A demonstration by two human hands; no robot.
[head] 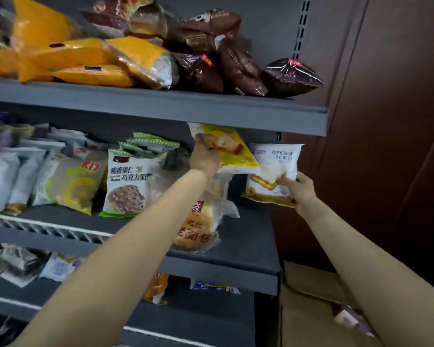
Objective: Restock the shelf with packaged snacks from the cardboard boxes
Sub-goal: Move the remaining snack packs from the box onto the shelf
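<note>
My left hand [206, 156] grips a yellow-and-white bread packet [233, 149] by its left edge, held up just under the upper shelf at the right end of the middle shelf [236, 261]. My right hand [300, 190] pinches the lower right corner of a white snack packet [273, 171] with a yellow bottom band, held upright beside the yellow one. Below them a clear packet with a round bun [198, 229] leans on the middle shelf. An open cardboard box [311, 304] stands on the floor at lower right, partly behind my right arm.
The top shelf [161, 106] carries orange and dark brown packets. On the middle shelf stand a green-and-white chocolate bread packet [128, 181], a K17 packet [78, 181] and several white packets. Lower shelves hold more packets. A brown wooden wall [386, 121] bounds the right.
</note>
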